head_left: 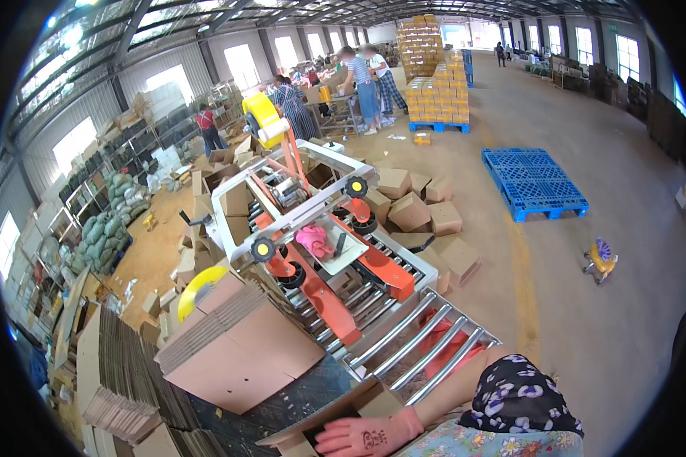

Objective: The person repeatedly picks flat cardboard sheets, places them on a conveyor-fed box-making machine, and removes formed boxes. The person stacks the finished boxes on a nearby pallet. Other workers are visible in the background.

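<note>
My right hand (pixel 368 437), in a pink rubber-coated glove, reaches in from the lower right with its fingers stretched out to the left. It lies over an opened cardboard box (pixel 331 413) at the bottom edge, whose lower part is cut off by the frame. Whether the palm presses on the box I cannot tell. My left hand is out of the picture. Ahead of the box is a short run of steel rollers (pixel 437 346), leading to a carton-sealing machine (pixel 331 305) with orange side guides. A bright pink crumpled thing (pixel 315 240) sits on the machine's middle plate.
Flattened cartons (pixel 240 343) stand stacked at the left, with more bundles (pixel 122 373) beside them. Yellow tape (pixel 261 118) tops the machine. Loose boxes (pixel 410 212) lie behind it. A blue pallet (pixel 533 183) rests at right. People (pixel 362 84) work near stacked cartons (pixel 438 95).
</note>
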`<action>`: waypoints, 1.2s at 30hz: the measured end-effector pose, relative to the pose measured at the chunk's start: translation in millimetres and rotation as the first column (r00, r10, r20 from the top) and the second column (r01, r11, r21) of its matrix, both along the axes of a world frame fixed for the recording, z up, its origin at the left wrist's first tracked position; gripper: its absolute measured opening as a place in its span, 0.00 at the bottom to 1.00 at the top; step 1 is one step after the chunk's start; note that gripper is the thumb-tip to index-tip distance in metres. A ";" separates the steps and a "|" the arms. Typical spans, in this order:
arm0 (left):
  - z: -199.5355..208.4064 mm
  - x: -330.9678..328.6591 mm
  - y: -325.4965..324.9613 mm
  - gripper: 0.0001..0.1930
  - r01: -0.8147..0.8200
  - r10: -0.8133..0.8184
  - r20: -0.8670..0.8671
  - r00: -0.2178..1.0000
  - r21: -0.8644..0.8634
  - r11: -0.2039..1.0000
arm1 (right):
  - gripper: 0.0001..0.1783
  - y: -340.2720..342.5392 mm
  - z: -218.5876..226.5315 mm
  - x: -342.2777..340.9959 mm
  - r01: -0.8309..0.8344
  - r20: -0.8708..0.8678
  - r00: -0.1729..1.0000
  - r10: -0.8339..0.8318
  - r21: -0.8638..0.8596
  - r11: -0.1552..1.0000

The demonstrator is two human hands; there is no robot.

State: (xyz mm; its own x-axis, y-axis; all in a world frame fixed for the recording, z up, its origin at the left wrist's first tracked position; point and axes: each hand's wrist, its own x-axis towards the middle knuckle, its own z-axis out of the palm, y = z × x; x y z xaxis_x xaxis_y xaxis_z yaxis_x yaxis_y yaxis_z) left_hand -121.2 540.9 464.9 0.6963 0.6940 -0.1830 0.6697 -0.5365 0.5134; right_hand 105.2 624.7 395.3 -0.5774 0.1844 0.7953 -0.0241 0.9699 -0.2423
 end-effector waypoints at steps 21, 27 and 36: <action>-102.7 285.4 277.6 0.16 -0.177 0.140 0.229 0.963 0.149 0.973 | 0.12 -52.9 -125.4 195.9 0.927 -0.135 0.119 -0.984 -0.340 0.158; -126.1 237.4 264.0 0.17 -0.146 -0.232 0.467 0.853 0.641 0.754 | 0.15 121.7 -138.3 131.0 0.919 -0.258 0.051 -0.965 -0.366 0.147; -149.0 -6.9 241.6 0.14 -0.661 0.682 0.091 0.726 0.368 0.654 | 0.28 229.4 -33.2 -128.9 0.710 0.103 0.692 -0.715 0.085 0.699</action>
